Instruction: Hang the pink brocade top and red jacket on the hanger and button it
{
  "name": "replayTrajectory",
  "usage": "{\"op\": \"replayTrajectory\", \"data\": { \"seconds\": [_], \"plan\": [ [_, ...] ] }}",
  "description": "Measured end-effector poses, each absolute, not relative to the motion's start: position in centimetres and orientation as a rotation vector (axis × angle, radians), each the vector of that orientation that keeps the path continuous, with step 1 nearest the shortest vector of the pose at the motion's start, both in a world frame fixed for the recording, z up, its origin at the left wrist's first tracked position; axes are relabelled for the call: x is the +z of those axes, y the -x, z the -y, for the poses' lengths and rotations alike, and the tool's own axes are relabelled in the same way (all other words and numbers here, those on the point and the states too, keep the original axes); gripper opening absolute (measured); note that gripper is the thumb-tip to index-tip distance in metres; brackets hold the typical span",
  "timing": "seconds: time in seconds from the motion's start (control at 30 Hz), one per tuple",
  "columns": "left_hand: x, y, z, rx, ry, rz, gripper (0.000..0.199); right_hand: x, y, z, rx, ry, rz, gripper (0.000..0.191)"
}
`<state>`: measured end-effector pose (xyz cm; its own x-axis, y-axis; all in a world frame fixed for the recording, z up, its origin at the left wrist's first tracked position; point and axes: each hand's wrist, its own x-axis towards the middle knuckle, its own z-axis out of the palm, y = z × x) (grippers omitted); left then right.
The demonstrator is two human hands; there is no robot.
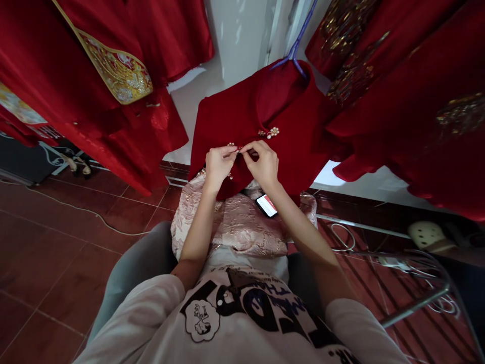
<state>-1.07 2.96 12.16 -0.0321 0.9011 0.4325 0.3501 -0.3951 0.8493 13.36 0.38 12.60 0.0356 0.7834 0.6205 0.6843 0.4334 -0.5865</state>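
Head view: both hands meet at the front edge of the red garment (295,146); the left hand (220,163) is nearly closed, thumb and fingertips pinching at the edge, and the right hand (264,162) is in a like pinch just beside it, its other fingers curled. Fingers cover most of the small fastener there, so can't tell which bit each one grips. A beaded clasp (273,132) shows above the right hand; other beaded bits near the left hand are partly hidden. Garment hangs on a purple hanger (294,50), cut off at top, its lower part over pink fabric (242,222) on the person's lap. Phone (267,206) lies on the pink fabric, screen lit, text unreadable, edge by the right forearm. Red clothes (113,136) with gold trim at left and more red clothes (397,116) at right, both cut off. Pale wall (242,40) behind, red tiled floor (113,202) below with a thin cable (87,209) at left. Shoes (78,166) at far left, dim; pale clog (428,235) at right, partly in shadow; metal rack (417,303) at lower right, cut off.
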Motion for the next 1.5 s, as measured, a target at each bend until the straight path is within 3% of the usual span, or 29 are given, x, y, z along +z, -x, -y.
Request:
{"op": "replayTrajectory", "data": {
  "seconds": [0.2, 0.27, 0.4, 0.47, 0.67, 0.93, 1.03, 1.23, 1.5],
  "plan": [
    [12.3, 1.8, -3.2, 1.456, -1.769, -1.240, 0.010, 12.6, -13.6, -1.1, 0.229, 1.234, 1.661, 0.007],
    [11.3, 1.8, -3.5, 1.467, -1.750, -1.205, 0.013, 12.2, -14.3, -1.1, 0.379, 1.200, 1.668, 0.013],
    [6.9, 0.9, -2.9, 1.608, -1.750, -1.303, 0.025, 10.5, -17.1, -0.1, 0.634, 1.218, 1.706, 0.023],
    [4.1, 0.2, -2.0, 1.709, -1.805, -1.425, 0.033, 9.7, -18.7, 0.5, 0.680, 1.279, 1.779, 0.019],
    [-0.9, -0.9, -0.6, 1.731, -1.815, -1.490, 0.032, 9.9, -20.5, 1.5, 0.601, 1.410, 1.986, 0.011],
    [-0.6, -0.9, -0.7, 1.812, -1.680, -1.379, 0.028, 10.0, -19.4, 2.1, 0.574, 1.575, 2.085, 0.026],
    [-0.6, -0.9, -0.5, 1.775, -1.697, -1.418, 0.027, 9.7, -19.5, 1.9, 0.534, 1.614, 2.106, 0.020],
    [-0.3, -0.9, -0.3, 1.816, -1.735, -1.287, 0.005, 9.5, -19.7, 1.6, 0.475, 1.493, 2.023, 0.017],
    [-0.2, -0.9, 0.0, 1.718, -1.681, -1.220, 0.021, 8.4, -16.5, 1.6, 0.720, 1.300, 1.832, 0.016]
  ]
}}
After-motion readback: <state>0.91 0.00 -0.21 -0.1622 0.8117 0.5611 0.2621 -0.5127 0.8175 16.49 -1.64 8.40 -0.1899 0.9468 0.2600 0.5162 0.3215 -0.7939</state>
